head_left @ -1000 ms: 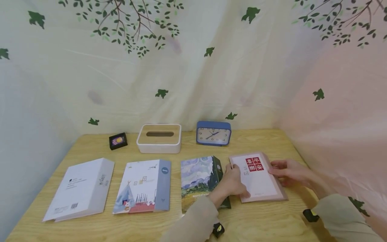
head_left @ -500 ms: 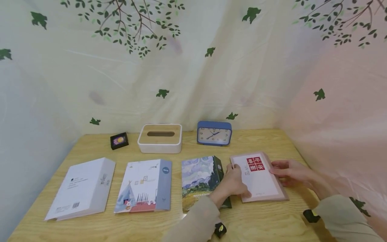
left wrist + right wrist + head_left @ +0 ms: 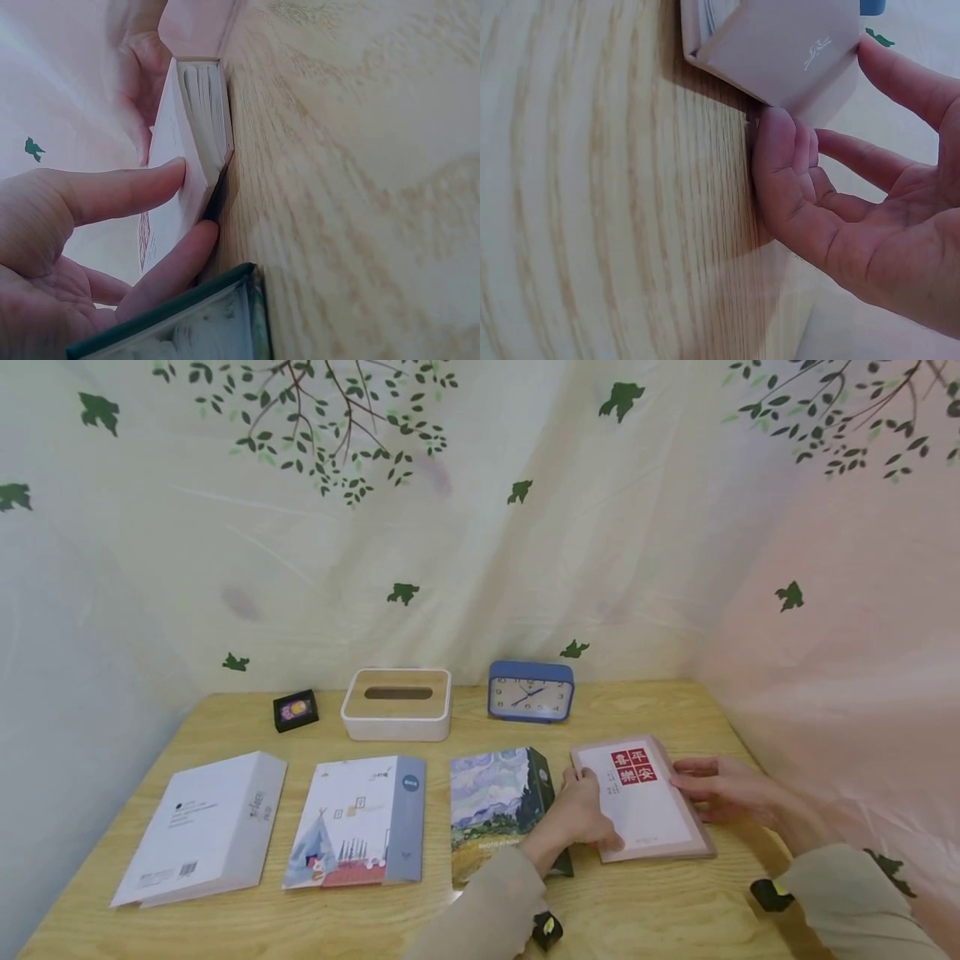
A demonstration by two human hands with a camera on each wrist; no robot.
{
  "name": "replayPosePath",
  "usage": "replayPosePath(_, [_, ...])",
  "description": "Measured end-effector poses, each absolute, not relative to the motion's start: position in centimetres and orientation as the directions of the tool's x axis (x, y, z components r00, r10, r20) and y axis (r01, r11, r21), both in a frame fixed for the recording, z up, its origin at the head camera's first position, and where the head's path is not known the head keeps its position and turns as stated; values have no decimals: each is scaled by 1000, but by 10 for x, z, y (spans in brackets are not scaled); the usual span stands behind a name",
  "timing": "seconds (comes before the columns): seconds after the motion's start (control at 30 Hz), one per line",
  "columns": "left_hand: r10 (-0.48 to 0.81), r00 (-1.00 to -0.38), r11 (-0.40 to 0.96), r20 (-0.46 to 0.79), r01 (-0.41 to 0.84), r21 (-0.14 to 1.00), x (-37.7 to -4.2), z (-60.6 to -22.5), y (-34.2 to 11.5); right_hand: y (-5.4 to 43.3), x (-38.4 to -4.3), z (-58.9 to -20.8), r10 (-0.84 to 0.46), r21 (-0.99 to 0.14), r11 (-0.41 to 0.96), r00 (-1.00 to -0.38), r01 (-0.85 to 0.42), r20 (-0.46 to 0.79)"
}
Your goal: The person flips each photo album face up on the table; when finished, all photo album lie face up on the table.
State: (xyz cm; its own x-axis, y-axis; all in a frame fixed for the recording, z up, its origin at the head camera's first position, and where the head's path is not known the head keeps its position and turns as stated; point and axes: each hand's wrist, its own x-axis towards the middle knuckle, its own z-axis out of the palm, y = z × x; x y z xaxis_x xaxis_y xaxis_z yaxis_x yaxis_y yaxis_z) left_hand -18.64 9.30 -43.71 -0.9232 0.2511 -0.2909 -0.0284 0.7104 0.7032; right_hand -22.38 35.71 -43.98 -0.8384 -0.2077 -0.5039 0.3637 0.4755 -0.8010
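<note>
A pink album (image 3: 648,822) with red character squares on its cover lies at the right of the table, seemingly slightly raised at its left edge. My left hand (image 3: 572,810) holds that edge; in the left wrist view the thumb presses the cover of the album (image 3: 171,142) and a finger is tucked at its lower edge. At the spine side is my right hand (image 3: 723,789). The right wrist view has its thumb on the spine's upper edge and curled fingers under the lower edge of the album (image 3: 780,56). Beside my left hand lies a painted-landscape photo album (image 3: 487,810).
Further left lie a tent-picture album (image 3: 345,827) and a white album (image 3: 195,835). Behind them stand a small black box (image 3: 295,710), a white tissue box (image 3: 395,727) with a wooden lid and a blue clock (image 3: 530,693). A leaf-printed curtain (image 3: 480,543) borders the wooden table (image 3: 637,910).
Both hands and the pink album stay in place. The head view shifts only slightly.
</note>
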Motion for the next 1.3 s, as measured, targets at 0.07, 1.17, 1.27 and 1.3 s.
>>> replayPosePath(0.07, [258,-922,713,-290,-21,701,-186,-436,92,358,-224,-441,-215,-810,459,-839,366,-500])
replayPosePath(1.17, [371,-892,559,-258,-7,829,-184,-439,92,374,-220,-401,-449,-918,316,-815,238,-366])
replayPosePath(1.27, [379,-891,501,-250,-30,865,-185,-440,93,374,-219,-395,-475,-931,280,-809,235,-347])
replayPosePath(1.3, [383,-889,478,-250,-41,877,-185,-440,93,373,-219,-393,-484,-935,267,-806,233,-339])
